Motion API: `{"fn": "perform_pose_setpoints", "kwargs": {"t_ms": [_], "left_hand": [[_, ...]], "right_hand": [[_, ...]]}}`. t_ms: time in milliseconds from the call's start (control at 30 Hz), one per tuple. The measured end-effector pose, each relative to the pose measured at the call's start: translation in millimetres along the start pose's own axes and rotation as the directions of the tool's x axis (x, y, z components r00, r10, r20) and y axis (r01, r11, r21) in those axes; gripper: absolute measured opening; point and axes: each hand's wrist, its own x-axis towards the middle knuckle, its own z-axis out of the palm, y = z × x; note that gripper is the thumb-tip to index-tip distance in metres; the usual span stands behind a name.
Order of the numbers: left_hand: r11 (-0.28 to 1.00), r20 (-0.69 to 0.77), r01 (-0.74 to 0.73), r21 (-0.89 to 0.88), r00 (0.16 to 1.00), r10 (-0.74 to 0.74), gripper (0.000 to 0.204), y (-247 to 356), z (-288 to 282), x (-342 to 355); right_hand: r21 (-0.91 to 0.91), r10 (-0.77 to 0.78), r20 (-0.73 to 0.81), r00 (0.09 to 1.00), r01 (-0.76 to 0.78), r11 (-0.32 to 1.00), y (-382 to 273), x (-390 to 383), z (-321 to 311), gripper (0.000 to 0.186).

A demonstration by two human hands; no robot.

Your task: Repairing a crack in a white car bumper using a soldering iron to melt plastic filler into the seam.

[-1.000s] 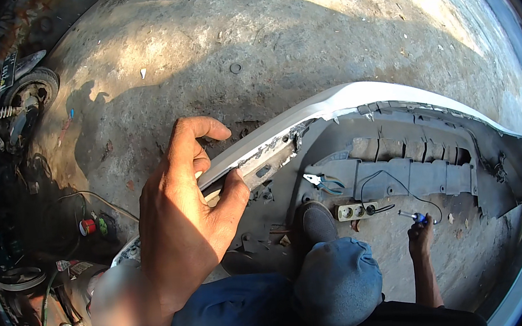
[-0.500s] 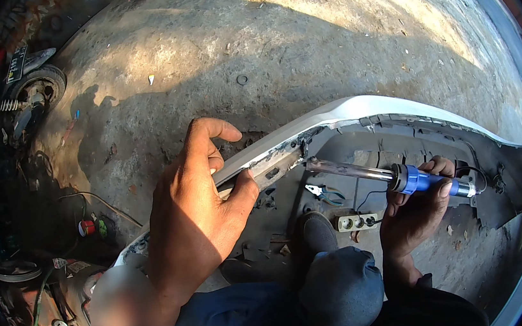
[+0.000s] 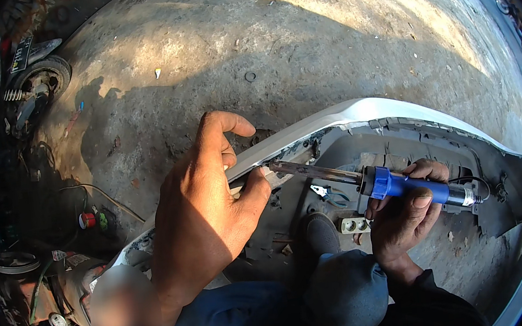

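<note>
A large white car bumper lies across in front of me, its dark inner side toward me. My left hand grips its edge, thumb on the inner side and some fingers over the outside; the index finger is bent and raised. My right hand is wrapped round the blue handle of a soldering iron. The iron's metal shaft points left, and its tip is at the bumper's inner edge, close to my left thumb. Whether the tip touches the plastic I cannot tell.
Inside the bumper's curve, pliers and a power strip lie on the floor by my shoe. A motorcycle wheel stands at the far left. Beneath it are a hose and a red can.
The soldering iron has moved left with my right hand, bringing its tip close to my left thumb. My left hand keeps its grip on the bumper. The view has shifted slightly.
</note>
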Motion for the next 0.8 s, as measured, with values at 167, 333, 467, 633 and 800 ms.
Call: {"fn": "perform_pose_setpoints", "kwargs": {"t_ms": [167, 333, 467, 633, 800], "left_hand": [[1.0, 0.0, 0.01, -0.015, 1.0, -0.01, 0.046, 1.2, -1.4, 0.2], [1.0, 0.002, 0.017, 0.001, 1.0, -0.017, 0.046, 0.3, -2.5, -1.7], [0.997, 0.013, -0.014, 0.071, 1.0, 0.014, 0.046, -2.0, -4.0, -0.9], [0.999, 0.011, 0.041, -0.021, 0.999, -0.041, 0.045, 0.4, -1.6, -1.7], [0.997, 0.027, -0.016, 0.077, 1.0, 0.014, 0.045, 0.2, -5.4, 0.9]], "right_hand": [[0.027, 0.026, 0.023, 0.999, -0.027, 0.999, -1.1, 2.4, 3.0, 0.061], [0.085, 0.038, 0.025, 0.999, -0.04, 0.996, -2.0, 3.7, 2.1, 0.059], [0.062, 0.036, 0.03, 0.999, -0.038, 0.997, 0.5, 2.2, 2.7, 0.06], [0.053, 0.02, 0.008, 1.0, -0.021, 0.998, 1.2, 1.1, 5.2, 0.061], [0.08, 0.017, -0.012, 1.0, -0.016, 0.997, -0.1, 2.0, 4.8, 0.06]]}}
